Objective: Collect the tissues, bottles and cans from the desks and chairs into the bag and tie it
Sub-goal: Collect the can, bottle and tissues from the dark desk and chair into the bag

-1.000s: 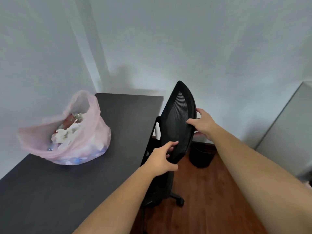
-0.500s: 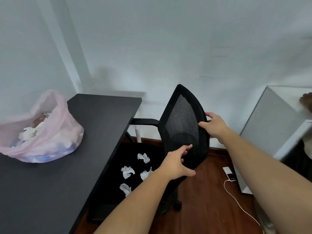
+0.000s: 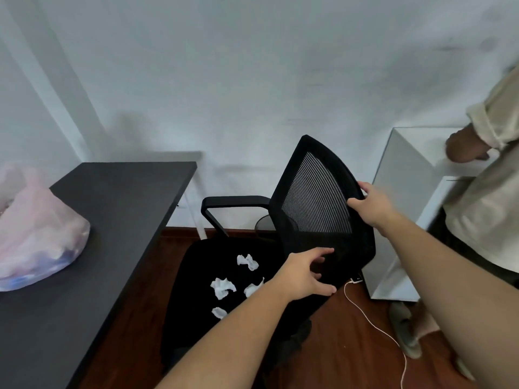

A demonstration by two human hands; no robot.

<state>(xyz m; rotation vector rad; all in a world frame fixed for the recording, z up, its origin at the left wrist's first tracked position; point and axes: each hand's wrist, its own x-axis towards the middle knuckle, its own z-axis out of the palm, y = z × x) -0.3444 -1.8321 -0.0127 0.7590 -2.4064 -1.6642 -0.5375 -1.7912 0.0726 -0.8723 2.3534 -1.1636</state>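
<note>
A black mesh office chair (image 3: 314, 203) stands beside the dark desk (image 3: 118, 209). My right hand (image 3: 372, 204) grips the right edge of its backrest. My left hand (image 3: 304, 272) lies against the lower backrest with fingers spread. Several crumpled white tissues (image 3: 223, 287) lie on the black seat, one more (image 3: 247, 261) nearer the backrest. A pink plastic bag (image 3: 39, 234) filled with rubbish sits on the desk at the far left, partly cut off by the frame edge.
Another person (image 3: 483, 197) in a cream shirt stands at the right by a white cabinet (image 3: 404, 192). A white cable (image 3: 376, 327) and a sandal (image 3: 404, 329) lie on the wooden floor. A dark bin (image 3: 264, 223) stands behind the chair.
The chair has been pulled away from the desk and turned, exposing the seat with tissues. The view swung right, bringing the other person into sight. My left hand's fingers have spread.
</note>
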